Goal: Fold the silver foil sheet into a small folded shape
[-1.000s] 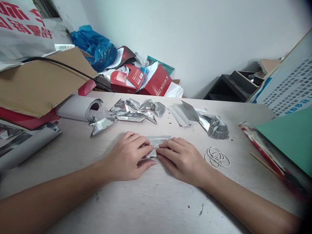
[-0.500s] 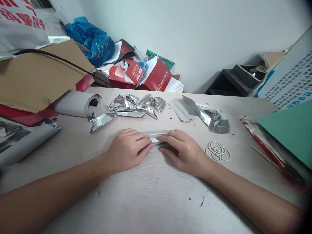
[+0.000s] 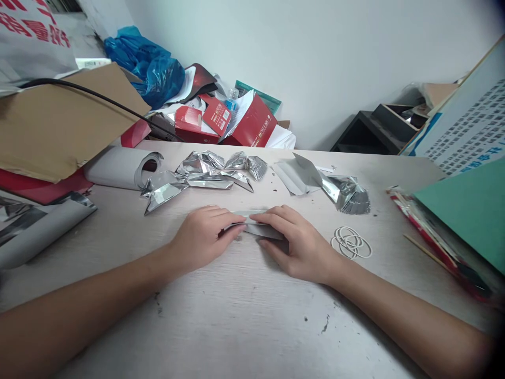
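Note:
A narrow folded strip of silver-grey paper [image 3: 263, 230] lies at the middle of the table between my two hands. My left hand [image 3: 207, 234] pinches its left end between thumb and fingers. My right hand [image 3: 294, 239] has its fingertips on the strip's upper side, with the thumb at the near side; its palm covers the right end. Beyond my hands lie shiny silver folded foil pieces [image 3: 205, 171], and a fanned foil piece [image 3: 351, 196] rests to the right. Several white rubber bands [image 3: 351, 242] are beside my right wrist.
At the left are a roll of white paper [image 3: 114, 167], a cardboard sheet [image 3: 74, 121] and a silver foil sheet [image 3: 43, 229]. Red paper boxes [image 3: 252, 123] stand behind the table's far edge. A green folder [image 3: 469, 208] and a thin wooden stick [image 3: 424, 250] lie on the right.
The strip's near flap has risen and shows more of its face. My left thumb has come closer to the fingers, gripping the left end. My right hand has barely moved.

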{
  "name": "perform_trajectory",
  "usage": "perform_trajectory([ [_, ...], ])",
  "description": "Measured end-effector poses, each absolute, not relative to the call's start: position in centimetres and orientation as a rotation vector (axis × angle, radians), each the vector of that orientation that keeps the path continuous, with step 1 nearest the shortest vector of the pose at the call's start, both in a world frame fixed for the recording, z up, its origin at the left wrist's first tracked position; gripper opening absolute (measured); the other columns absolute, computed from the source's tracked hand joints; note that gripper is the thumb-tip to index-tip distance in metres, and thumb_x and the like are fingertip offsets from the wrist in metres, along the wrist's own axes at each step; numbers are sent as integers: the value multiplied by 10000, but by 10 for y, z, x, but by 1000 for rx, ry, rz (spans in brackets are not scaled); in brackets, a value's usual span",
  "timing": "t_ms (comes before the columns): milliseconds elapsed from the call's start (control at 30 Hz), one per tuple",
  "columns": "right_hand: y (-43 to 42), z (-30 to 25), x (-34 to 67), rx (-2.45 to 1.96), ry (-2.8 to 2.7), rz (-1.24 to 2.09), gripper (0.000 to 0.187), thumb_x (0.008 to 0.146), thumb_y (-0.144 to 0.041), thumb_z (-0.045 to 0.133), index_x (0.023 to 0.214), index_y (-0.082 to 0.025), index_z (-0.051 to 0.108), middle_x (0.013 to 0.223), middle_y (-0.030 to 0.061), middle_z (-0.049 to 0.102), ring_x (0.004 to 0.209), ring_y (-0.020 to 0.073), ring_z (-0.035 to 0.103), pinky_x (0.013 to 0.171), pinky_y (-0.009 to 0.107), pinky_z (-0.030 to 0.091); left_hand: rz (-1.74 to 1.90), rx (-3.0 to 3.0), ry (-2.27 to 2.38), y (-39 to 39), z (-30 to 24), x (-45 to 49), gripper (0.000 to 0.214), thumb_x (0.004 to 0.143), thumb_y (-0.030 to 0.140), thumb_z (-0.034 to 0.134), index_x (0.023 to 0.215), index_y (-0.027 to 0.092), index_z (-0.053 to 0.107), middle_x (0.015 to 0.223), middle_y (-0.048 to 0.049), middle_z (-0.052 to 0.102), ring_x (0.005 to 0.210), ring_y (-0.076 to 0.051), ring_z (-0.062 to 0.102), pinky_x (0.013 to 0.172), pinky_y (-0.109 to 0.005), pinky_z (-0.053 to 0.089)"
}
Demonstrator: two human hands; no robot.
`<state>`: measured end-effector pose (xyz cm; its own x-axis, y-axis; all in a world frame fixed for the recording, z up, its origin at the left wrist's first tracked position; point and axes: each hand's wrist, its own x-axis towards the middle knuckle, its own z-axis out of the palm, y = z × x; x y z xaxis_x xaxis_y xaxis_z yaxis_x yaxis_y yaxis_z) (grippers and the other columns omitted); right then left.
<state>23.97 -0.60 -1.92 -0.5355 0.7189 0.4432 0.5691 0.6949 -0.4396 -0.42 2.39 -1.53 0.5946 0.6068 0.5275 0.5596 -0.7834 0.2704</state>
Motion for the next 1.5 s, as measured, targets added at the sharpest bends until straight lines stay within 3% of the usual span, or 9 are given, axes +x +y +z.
perform_trajectory([
  [100,-6,-20,239,-1020,-2228,316,415,895,-111,518,1298,-183,590,1129,75,660,1022,137,598,881,285,524,998,2675,1068,24,-14,-4,160,964,317,641,1055,219,728,950,9,786,793,-136,723,736,-277,560],
  [233,-8,-19,238,-1067,-2168,283,203,964,-223,544,1111,-181,677,963,40,691,875,95,625,763,227,515,1017,2827,941,18,-14,-5,357,882,453,733,1117,185,697,945,-18,785,795,-174,738,743,-321,592],
  [400,-12,-18,239,-936,-2297,95,193,947,-217,556,1065,-177,704,977,30,723,858,98,654,782,249,540,1008,3060,777,11,-14,-8,133,920,200,666,1046,209,710,1038,-13,780,939,-172,755,836,-308,630],
  [567,-15,-17,239,-937,-2400,-61,164,933,-248,580,892,-181,725,1121,15,718,884,112,655,740,256,533,851,3192,815,6,-12,-8,111,932,212,634,1002,194,718,1106,-58,763,1018,-216,745,861,-360,648],
  [767,-14,-21,238,-962,-2395,-71,198,946,-296,595,1065,-214,730,1085,18,725,916,121,658,757,250,531,869,3268,819,8,-13,-6,108,973,187,589,1015,152,681,1019,-52,777,954,-195,750,833,-331,623],
  [1033,-12,-16,236,-993,-2079,322,167,956,-234,588,1017,-172,730,912,37,699,853,85,633,769,225,535,966,2933,1008,14,-9,-3,206,1009,240,541,860,165,662,745,6,692,683,-131,637,646,-287,495],
  [1167,-16,-9,233,-1040,-1799,723,181,929,-329,646,985,-195,755,782,13,674,657,48,576,594,188,461,1039,2461,1049,8,1,0,225,1011,252,541,861,189,696,651,44,610,601,-73,557,561,-208,435],
  [1300,-15,-9,232,-1156,-1562,1180,328,875,-466,695,985,-158,720,650,-4,610,544,49,515,493,180,409,921,2033,1143,3,5,3,215,976,370,600,880,237,740,527,81,535,468,-55,462,438,-176,362],
  [1500,-16,-12,230,-1406,-1862,899,235,935,-407,618,929,-196,720,728,-3,642,601,38,524,566,181,410,653,2115,1292,4,1,3,235,977,315,572,832,223,732,669,43,608,601,-75,549,524,-187,405],
])
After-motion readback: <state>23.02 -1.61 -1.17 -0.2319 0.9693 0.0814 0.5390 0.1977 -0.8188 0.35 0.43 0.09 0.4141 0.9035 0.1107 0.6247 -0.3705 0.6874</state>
